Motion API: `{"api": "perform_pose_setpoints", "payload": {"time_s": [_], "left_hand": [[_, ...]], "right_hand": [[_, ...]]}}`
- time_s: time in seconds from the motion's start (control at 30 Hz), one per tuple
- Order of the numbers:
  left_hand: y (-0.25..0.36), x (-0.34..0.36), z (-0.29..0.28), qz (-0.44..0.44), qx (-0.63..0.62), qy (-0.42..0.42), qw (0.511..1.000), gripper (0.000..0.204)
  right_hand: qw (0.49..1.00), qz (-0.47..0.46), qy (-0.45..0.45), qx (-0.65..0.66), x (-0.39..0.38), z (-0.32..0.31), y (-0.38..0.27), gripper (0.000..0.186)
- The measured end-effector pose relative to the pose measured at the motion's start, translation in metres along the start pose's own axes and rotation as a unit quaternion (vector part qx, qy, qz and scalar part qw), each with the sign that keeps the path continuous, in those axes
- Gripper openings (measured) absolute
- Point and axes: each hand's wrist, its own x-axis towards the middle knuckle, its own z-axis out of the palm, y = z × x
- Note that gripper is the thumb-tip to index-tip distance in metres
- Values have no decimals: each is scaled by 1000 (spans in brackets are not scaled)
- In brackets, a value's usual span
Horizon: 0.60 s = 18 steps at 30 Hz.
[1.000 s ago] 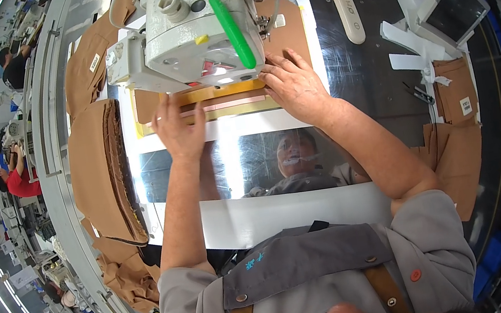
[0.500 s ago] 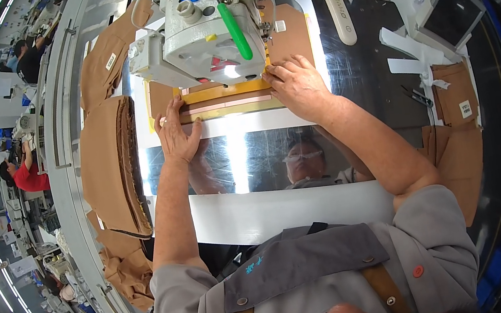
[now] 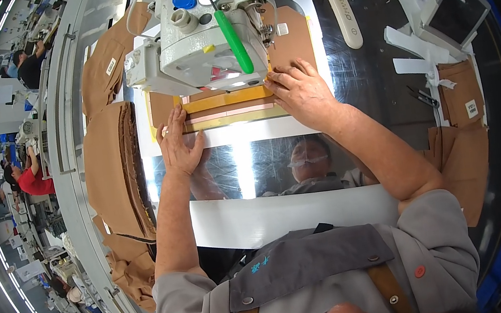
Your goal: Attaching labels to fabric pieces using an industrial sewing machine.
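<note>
A sewing machine head (image 3: 204, 60) hangs over a flat sewing template with yellow-edged bars (image 3: 229, 99) and a narrow pink strip. Brown fabric (image 3: 288, 40) lies under the template's far right part. My left hand (image 3: 181, 146) rests at the left end of the near yellow bar, fingers stretched out and thumb apart. At the bar's right end, my right hand (image 3: 306, 95) lies with fingers spread and slightly bent, fingertips touching the bar. Neither hand is wrapped round anything. The needle area is hidden behind the machine head. A green-handled awl (image 3: 235, 42) rests on the head.
Stacked brown fabric pieces (image 3: 111, 171) lie to the left, more brown pieces (image 3: 458, 93) to the right. Thread snips (image 3: 423, 96), a white corded handheld device (image 3: 344, 18) and a screen (image 3: 456, 8) stand or lie at right. Shiny metal plate (image 3: 240, 171) lies nearer me.
The whole view has shifted slightly, so the machine and table sit a little differently in the picture. Both hands keep their places at the bar's ends, with the right fingers slightly shifted.
</note>
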Motion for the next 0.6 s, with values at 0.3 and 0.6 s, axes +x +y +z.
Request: {"api": "perform_pose_setpoints", "payload": {"time_s": [0.3,0.6], "left_hand": [[39,8,10,40,9,-5,999,66],[105,17,33,87,-1,-23,996,67]], "right_hand": [[999,9,33,9,-29,-22,28,37],[998,54,17,6,-72,-58,68,34]]}}
